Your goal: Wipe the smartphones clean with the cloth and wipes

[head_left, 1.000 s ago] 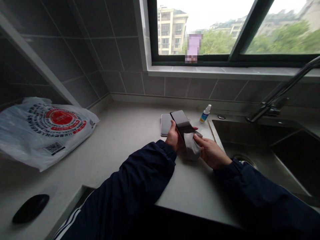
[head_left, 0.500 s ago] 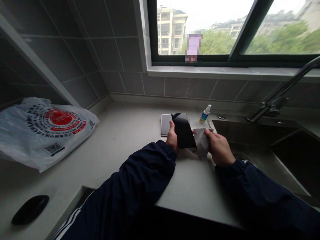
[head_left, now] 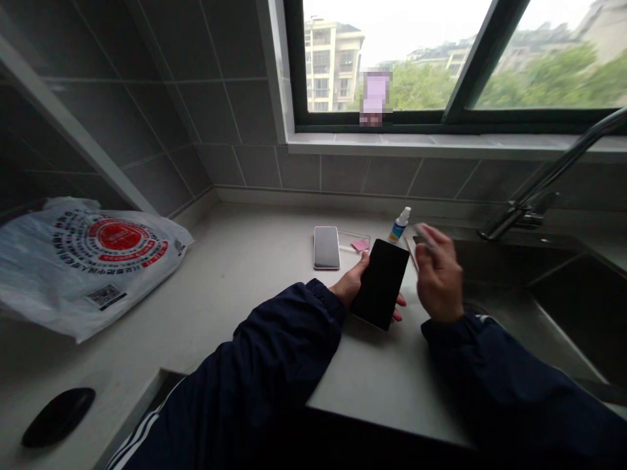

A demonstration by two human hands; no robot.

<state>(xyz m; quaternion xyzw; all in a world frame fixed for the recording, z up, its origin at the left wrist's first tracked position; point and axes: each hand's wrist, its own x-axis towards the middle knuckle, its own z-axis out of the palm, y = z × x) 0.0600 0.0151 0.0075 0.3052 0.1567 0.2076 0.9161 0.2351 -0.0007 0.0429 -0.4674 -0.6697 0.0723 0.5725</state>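
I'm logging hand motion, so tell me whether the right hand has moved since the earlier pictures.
Yes: judged against the spray bottle, the right hand has shifted rightward and upward in the picture.

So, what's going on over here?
Someone's left hand is holding a dark-screened device above the counter. The right hand is raised beside it, pinching a greyish thing too blurred to make out. Behind them, a phone lies flat and a small bottle stands upright.

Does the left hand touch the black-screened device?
Touching. The head view shows the left hand holding the black-screened device, thumb at one edge, fingertips beyond the other.
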